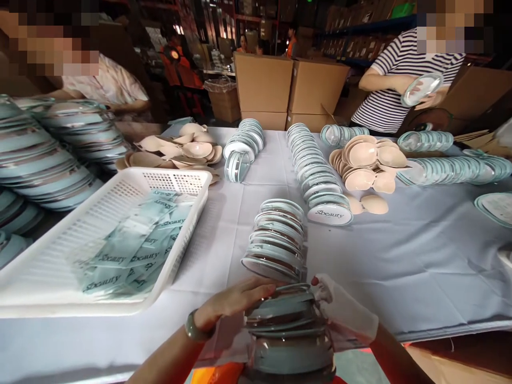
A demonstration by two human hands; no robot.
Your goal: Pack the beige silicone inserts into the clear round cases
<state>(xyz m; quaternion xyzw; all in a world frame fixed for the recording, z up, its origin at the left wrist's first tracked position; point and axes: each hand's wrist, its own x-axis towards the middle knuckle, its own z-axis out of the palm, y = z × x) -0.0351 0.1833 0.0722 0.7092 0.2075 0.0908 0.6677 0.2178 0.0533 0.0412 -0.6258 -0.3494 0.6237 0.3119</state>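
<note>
At the table's near edge, my left hand (236, 303) lies with fingers stretched along the left upper side of a stack of clear-lidded oval bra cases (286, 320). A green bangle circles that wrist. My right hand (344, 308), in a white glove, clasps the same stack from the right; its fingers are partly hidden behind the cases. The stack stands between my forearms, against my body. Just beyond my hands is another leaning row of oval cases (276, 240) with pale blue rims.
On the left stands a white plastic basket (192, 229) with printed pale blue packets (148, 240). Piles of beige adhesive bras (368, 160) and long rows of cases (312, 165) lie farther back. Two co-workers stand across the table; one holds a case (422, 89). Cardboard boxes (264, 82) are behind.
</note>
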